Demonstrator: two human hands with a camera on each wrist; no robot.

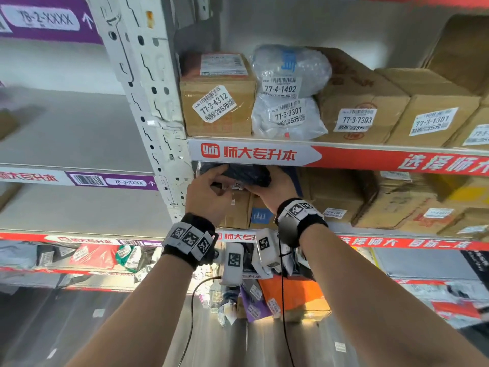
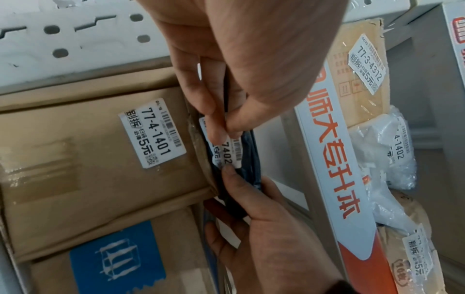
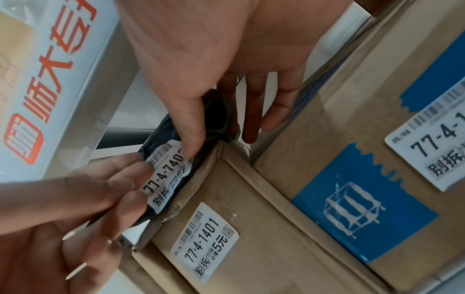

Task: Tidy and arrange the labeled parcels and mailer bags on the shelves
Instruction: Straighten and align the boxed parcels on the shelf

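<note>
Gripping a soft, crinkled dark mailer bag with both my left hand and right hand, I have it lying atop a stiff cardboard box, its white label pinched between fingertips.

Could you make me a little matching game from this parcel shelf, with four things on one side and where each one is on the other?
Things:
1. dark mailer bag
2. box 77-3-4312
3. clear bag 77-4-1402
4. box 77-4-1401

Places:
A. left end of the upper shelf
B. directly under the dark bag
C. held in the left hand and right hand
D. stacked on clear bag 77-3-3307

Pairs: 1-C, 2-A, 3-D, 4-B
</note>
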